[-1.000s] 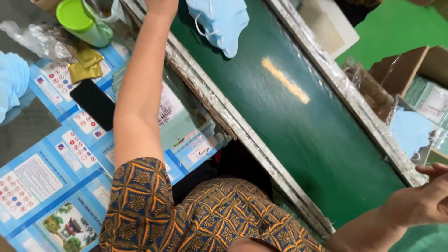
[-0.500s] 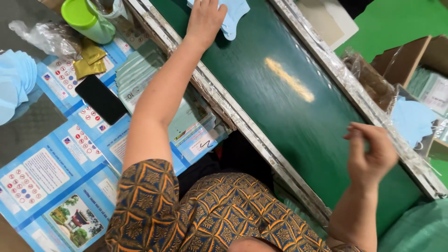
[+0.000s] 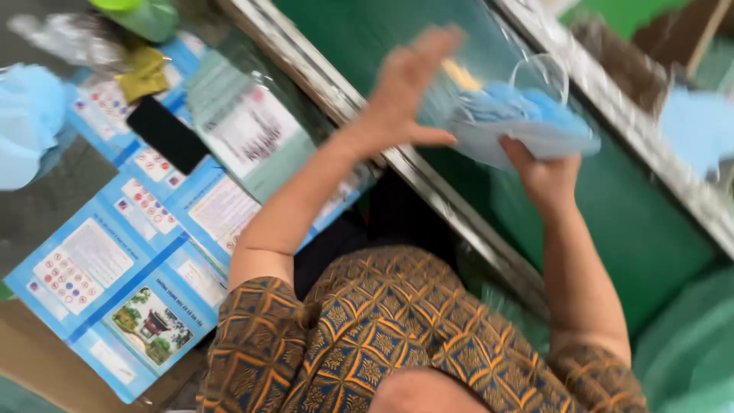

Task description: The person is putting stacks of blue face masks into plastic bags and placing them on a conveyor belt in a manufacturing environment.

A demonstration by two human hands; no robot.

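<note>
Head view: above the green conveyor belt (image 3: 612, 199), right hand (image 3: 547, 180) grips a blue face-mask stack (image 3: 520, 126); left hand (image 3: 405, 88), fingers spread, steadies it, unpacked.

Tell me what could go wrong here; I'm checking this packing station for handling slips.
The stack of blue face masks is pinched only at its lower edge by the right hand, with the left hand flat against its side, so masks might slide off onto the green conveyor belt. A loose ear loop sticks up and could snag on the fingers.
</note>
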